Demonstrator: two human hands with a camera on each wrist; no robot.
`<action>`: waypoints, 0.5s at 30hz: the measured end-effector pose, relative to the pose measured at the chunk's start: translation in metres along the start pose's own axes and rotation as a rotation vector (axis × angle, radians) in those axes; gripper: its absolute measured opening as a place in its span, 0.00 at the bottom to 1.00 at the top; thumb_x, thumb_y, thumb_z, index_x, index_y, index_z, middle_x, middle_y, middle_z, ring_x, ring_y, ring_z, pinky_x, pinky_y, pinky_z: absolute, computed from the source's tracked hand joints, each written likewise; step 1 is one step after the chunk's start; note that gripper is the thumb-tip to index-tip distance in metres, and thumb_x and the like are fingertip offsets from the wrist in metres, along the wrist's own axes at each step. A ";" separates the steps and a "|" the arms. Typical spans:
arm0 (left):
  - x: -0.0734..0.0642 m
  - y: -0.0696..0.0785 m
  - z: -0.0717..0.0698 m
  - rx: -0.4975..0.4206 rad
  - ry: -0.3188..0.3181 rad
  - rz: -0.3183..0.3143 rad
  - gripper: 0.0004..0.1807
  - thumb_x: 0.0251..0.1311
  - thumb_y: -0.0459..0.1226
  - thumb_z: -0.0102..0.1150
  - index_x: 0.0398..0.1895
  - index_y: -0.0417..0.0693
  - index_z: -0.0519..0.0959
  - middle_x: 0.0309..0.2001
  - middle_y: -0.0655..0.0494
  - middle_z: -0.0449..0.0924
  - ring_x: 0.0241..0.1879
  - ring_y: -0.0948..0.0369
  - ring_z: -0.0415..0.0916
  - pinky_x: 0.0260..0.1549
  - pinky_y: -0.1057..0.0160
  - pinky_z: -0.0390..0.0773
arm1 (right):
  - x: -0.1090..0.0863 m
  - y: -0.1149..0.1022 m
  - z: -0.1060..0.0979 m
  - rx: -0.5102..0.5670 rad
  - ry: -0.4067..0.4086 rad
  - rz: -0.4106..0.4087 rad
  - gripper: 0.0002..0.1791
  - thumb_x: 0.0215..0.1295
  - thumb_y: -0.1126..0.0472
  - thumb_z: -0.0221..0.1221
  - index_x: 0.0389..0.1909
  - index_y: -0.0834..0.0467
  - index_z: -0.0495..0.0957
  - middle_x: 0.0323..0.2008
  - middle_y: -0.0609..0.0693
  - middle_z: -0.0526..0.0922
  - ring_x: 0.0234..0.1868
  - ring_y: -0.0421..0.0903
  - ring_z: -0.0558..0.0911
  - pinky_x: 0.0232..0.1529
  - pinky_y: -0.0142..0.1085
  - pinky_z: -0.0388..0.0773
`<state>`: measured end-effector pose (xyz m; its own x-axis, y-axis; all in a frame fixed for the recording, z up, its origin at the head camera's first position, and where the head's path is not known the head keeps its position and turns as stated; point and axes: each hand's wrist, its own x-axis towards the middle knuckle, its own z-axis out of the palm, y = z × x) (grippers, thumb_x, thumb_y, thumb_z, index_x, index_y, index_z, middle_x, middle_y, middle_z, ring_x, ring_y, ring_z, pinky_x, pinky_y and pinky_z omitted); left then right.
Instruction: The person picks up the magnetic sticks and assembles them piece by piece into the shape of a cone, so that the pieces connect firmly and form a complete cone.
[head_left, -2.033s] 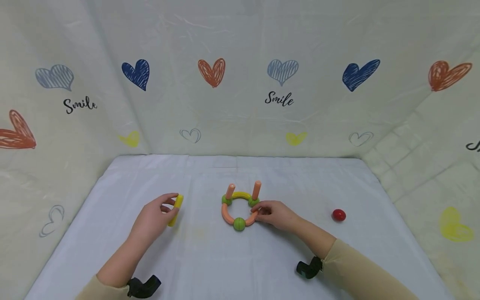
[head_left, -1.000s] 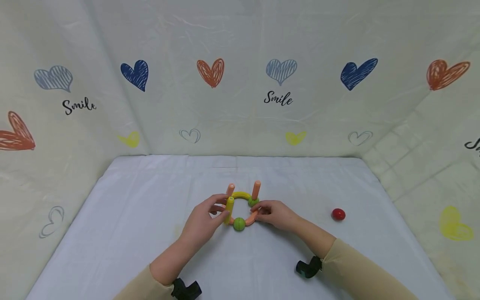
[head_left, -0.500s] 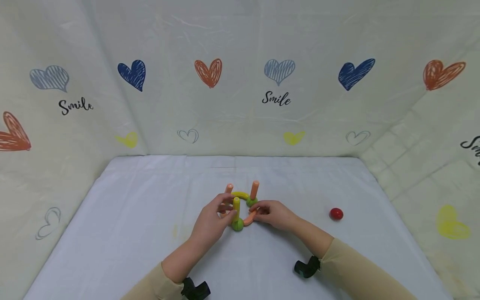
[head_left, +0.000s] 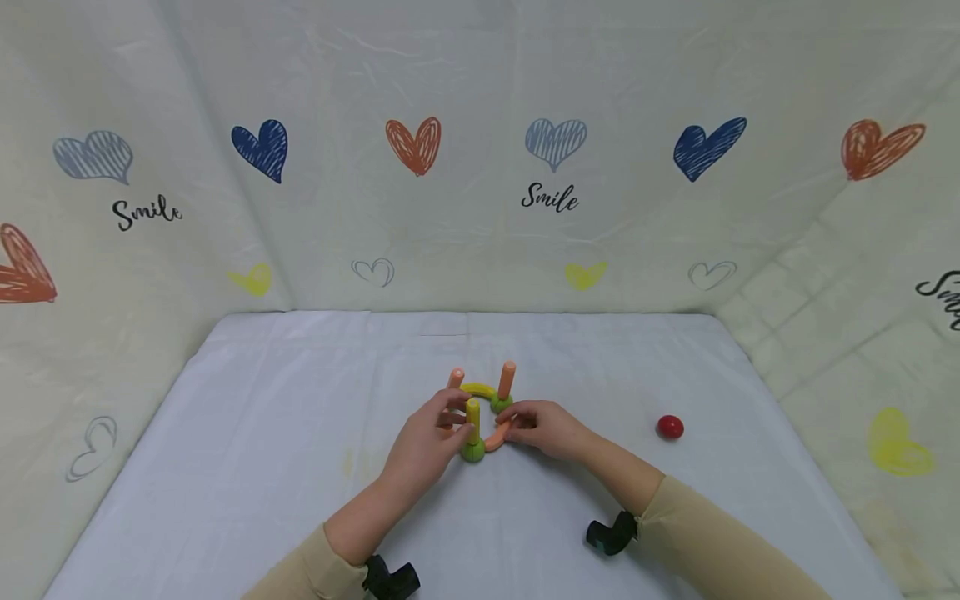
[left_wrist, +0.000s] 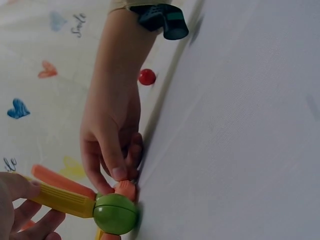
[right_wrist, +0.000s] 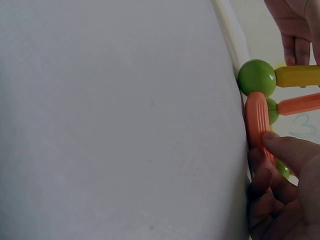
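Observation:
My left hand (head_left: pixel 423 439) pinches a yellow rod (left_wrist: pixel 65 199) between thumb and fingers. The rod stands upright, its lower end on the front green ball (left_wrist: pixel 116 214) of a ring of toy building pieces. Curved orange and yellow pieces joined by green balls form the ring, which lies on the table. At its back, two orange rods (head_left: pixel 507 380) stand up from other balls; the left one is partly hidden behind my left hand. My right hand (head_left: pixel 551 429) grips the curved orange piece (right_wrist: pixel 257 117) on the ring's right side, thumb on top.
A red ball (head_left: pixel 670 427) lies on the white-covered table (head_left: pixel 577 358) to the right of the ring. Behind the table hangs a pale sheet (head_left: pixel 472 225) printed with hearts. Each wrist wears a black camera mount (head_left: pixel 611 533).
My left hand has carried the yellow rod rightward from the left side of the table and stood it on the front green ball. The right hand has kept its hold on the ring.

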<state>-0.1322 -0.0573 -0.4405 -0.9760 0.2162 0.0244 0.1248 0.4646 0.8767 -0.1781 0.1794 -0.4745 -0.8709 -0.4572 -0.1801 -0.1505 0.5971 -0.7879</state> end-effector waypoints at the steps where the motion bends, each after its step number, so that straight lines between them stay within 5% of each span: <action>1: 0.001 0.000 0.000 0.002 -0.002 0.001 0.19 0.64 0.39 0.65 0.57 0.60 0.74 0.50 0.62 0.79 0.48 0.60 0.80 0.41 0.62 0.82 | 0.000 0.000 0.000 0.003 0.000 0.005 0.11 0.65 0.59 0.65 0.48 0.51 0.85 0.36 0.41 0.84 0.37 0.42 0.78 0.40 0.34 0.76; 15: 0.000 -0.004 -0.005 0.010 0.035 0.011 0.21 0.64 0.42 0.66 0.59 0.62 0.75 0.49 0.63 0.80 0.45 0.65 0.79 0.40 0.63 0.81 | 0.000 -0.005 0.000 -0.010 -0.006 0.025 0.11 0.65 0.60 0.65 0.48 0.51 0.85 0.38 0.42 0.83 0.38 0.43 0.76 0.41 0.36 0.76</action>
<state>-0.1334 -0.0637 -0.4419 -0.9802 0.1914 0.0505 0.1368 0.4707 0.8716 -0.1770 0.1767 -0.4708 -0.8718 -0.4460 -0.2027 -0.1338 0.6149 -0.7772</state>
